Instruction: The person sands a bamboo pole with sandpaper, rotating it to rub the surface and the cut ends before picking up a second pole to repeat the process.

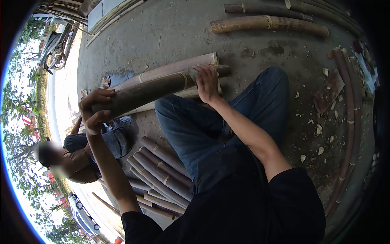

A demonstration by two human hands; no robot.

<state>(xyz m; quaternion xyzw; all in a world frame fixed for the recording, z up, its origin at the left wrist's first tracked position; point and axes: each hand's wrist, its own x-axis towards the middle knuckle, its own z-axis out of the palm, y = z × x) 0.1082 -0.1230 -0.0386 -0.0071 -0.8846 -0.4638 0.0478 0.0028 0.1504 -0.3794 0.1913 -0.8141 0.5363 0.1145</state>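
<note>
A dark split bamboo piece (152,92) lies aslant in front of me, over other bamboo lengths. My left hand (96,109) is wrapped round its left end, thumb below and fingers above. Near its right end, my right hand (207,82) presses down with bent fingers. A small pale greenish thing (192,72) shows under those fingertips; its kind is too hidden to name. Behind the dark piece rests a paler bamboo length (174,66), and another light one (148,106) shows beneath it, close to my knee.
Several cut bamboo pieces (162,171) lie beside my left leg. Bamboo poles (270,23) rest at the back and long ones (350,122) at the right, near a brown slab (328,92) and scattered chips. Another person (83,162) sits at left.
</note>
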